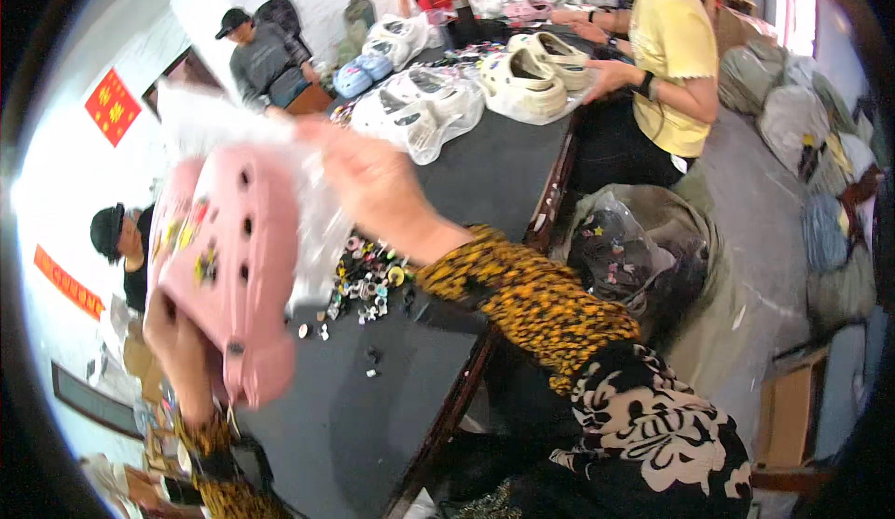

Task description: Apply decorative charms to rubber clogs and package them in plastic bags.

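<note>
Fingers of right hand (373, 183), blurred, seem pinched on clear bag (210, 116), above right of pink clog (259, 267); left hand (182, 346), nearer, grips clog's lower left. Clog's long axis near upright; bench (331, 435) below, charm pile (368, 281) to clog's right.

From here I see the forearm sleeves (531, 300) are mustard-yellow flecked with black; the right one meets a black garment (657, 426) with big cream flowers.
</note>
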